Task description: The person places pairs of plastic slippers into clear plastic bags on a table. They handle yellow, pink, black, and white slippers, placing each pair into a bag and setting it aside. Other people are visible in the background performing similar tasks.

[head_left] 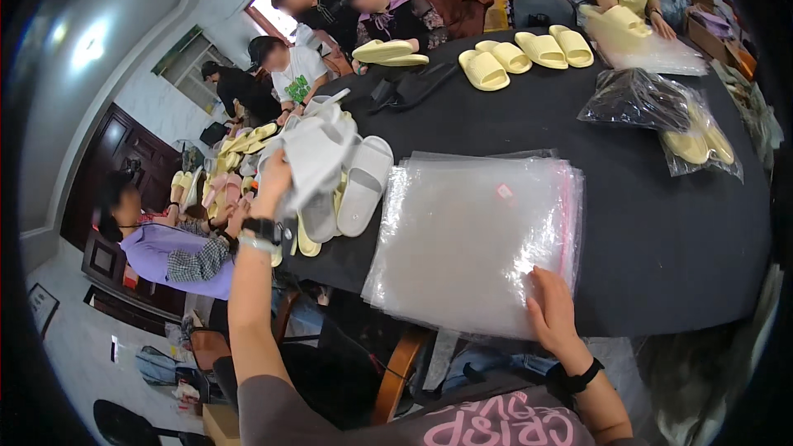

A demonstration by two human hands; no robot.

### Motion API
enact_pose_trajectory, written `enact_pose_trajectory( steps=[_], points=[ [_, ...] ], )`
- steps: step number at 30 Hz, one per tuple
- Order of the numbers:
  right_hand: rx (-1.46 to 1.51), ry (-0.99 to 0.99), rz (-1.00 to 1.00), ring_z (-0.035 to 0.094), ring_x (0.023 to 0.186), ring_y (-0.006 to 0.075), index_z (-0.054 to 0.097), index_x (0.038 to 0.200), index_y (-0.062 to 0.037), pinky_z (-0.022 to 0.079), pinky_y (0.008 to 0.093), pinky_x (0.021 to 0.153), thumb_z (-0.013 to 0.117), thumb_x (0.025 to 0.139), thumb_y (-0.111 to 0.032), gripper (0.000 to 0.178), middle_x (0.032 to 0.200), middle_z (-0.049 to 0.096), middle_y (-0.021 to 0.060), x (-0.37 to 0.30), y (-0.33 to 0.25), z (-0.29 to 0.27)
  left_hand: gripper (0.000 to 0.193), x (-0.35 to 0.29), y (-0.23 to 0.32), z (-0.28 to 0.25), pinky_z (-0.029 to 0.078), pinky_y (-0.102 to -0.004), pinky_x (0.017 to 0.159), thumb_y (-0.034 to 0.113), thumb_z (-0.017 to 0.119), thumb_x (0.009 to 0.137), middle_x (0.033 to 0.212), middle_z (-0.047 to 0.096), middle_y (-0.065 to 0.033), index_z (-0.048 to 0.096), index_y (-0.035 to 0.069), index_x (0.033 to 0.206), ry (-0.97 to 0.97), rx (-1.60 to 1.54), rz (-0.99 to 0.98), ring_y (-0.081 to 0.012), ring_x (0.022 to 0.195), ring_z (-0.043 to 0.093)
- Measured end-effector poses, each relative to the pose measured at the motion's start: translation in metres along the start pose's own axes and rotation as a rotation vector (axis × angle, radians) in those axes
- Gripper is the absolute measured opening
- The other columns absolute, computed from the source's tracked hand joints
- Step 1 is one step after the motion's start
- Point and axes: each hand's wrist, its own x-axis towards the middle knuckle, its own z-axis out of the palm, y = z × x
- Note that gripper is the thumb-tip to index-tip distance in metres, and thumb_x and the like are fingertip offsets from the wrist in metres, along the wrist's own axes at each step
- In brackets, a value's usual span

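Note:
My left hand (pixel 277 183) is closed on a grey slide slipper (pixel 312 157), slightly blurred, held over the table's left side. More grey slippers lie close by, and one grey slipper (pixel 363 186) rests sole up to the right of my hand. Pale yellow slippers show partly from under them. In front of me lies a stack of clear plastic bags (pixel 462 239) with a pink strip along its right edge. My right hand (pixel 553 311) rests at the stack's near right corner, fingers stretched out.
The black-covered table (pixel 661 239) carries pale yellow slippers (pixel 487 70) at the far side and a bagged yellow pair (pixel 698 136) at right. A person in purple (pixel 178 260) handles slippers at left; others work beyond. A wooden chair (pixel 401 376) stands near my lap.

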Motion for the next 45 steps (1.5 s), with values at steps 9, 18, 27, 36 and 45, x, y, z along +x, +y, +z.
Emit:
enact_pose_trajectory(
  steps=[9,18,27,36,45],
  points=[
    [-0.106,0.015,0.058,0.051,0.121,0.0410,0.049,0.137,0.0013,0.038,0.0478,0.106,0.060,0.090,-0.013,0.051,0.129,0.055,0.0230,0.001,-0.005,0.004,0.073,0.075,-0.035,0.019,0.033,-0.0421,0.113,0.054,0.055,0.097,0.151,0.045,-0.0165,0.041,0.006,0.150,-0.230,-0.167,0.002,-0.0243,0.140,0.042],
    [-0.162,0.005,-0.003,0.051,0.119,0.0405,0.050,0.137,0.0009,0.040,0.0472,0.104,0.062,0.090,-0.014,0.051,0.127,0.055,0.0223,0.002,-0.003,0.009,0.079,0.018,-0.043,0.089,0.023,-0.0820,0.099,0.069,0.055,0.085,0.161,0.030,-0.0134,0.042,0.027,0.151,-0.140,0.735,-0.024,-0.0320,0.148,0.029],
    [-0.173,0.037,-0.018,0.052,0.118,0.0396,0.054,0.133,-0.0003,0.041,0.0455,0.103,0.063,0.090,-0.015,0.047,0.126,0.055,0.0208,0.003,-0.005,0.009,0.073,0.028,-0.108,0.072,0.037,-0.0588,0.107,0.061,0.052,0.091,0.148,0.045,-0.0255,0.046,0.017,0.148,-0.110,0.518,-0.260,-0.0427,0.136,0.043],
    [-0.211,0.034,-0.001,0.052,0.119,0.0399,0.055,0.131,-0.0001,0.041,0.0463,0.103,0.064,0.089,-0.014,0.045,0.127,0.055,0.0208,0.000,-0.002,0.005,0.085,-0.071,-0.005,0.118,0.017,-0.0763,0.108,0.062,0.064,0.085,0.162,0.026,-0.0166,0.037,0.021,0.154,0.004,0.478,0.228,-0.0411,0.148,0.024],
    [-0.231,0.039,-0.012,0.052,0.118,0.0392,0.056,0.131,-0.0014,0.041,0.0463,0.102,0.063,0.091,-0.018,0.044,0.127,0.055,0.0204,0.002,-0.003,0.011,0.083,-0.102,-0.003,0.172,0.013,-0.0860,0.099,0.066,0.063,0.082,0.166,0.017,-0.0027,0.037,0.035,0.154,-0.123,0.818,0.072,-0.0440,0.146,0.025]
  ],
)
